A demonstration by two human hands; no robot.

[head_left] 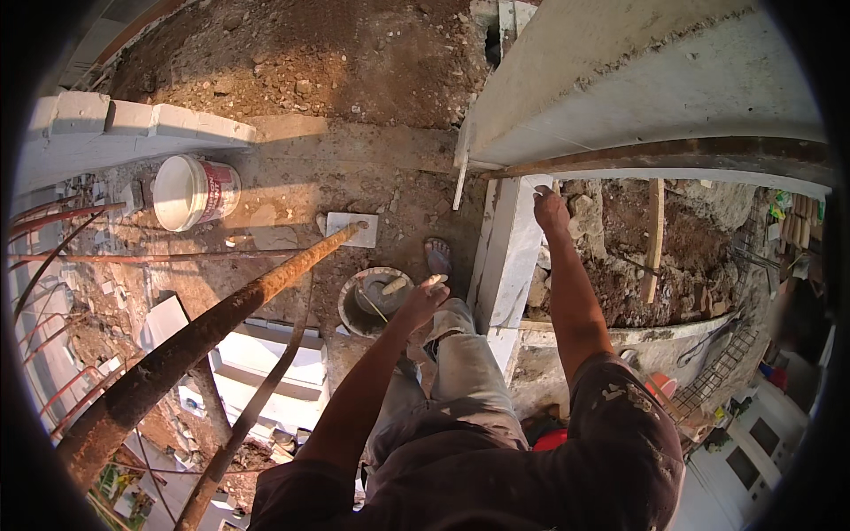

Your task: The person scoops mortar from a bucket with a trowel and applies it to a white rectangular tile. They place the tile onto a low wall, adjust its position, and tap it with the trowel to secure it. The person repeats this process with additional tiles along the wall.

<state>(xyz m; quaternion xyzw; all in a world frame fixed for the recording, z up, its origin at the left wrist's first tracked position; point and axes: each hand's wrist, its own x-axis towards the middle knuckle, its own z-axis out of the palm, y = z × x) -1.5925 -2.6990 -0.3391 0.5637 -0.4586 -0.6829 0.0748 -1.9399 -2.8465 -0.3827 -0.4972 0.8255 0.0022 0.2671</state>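
Observation:
My left hand (pixel 420 307) hovers at the right rim of a round bucket (pixel 345 305) with grey mortar inside. Its fingers are curled, and a small pale tip pokes out beside them; I cannot make out what it is. A tool's light handle (pixel 395 286) rests in the bucket, apart from the fingers. My right hand (pixel 552 212) reaches forward to the far end of a low white block wall (pixel 509 252), just below a wooden board (pixel 664 157). Its fingers are bent in at the wall's edge, and anything between them is hidden.
A rusty pole (pixel 212 341) slants across the left side, its end over a white tile (pixel 365 232). Beyond it stands a white paint bucket (pixel 195 193). Stepped white blocks (pixel 133 119) line the far left. Right of the wall lies rubble with a wooden batten (pixel 654 239).

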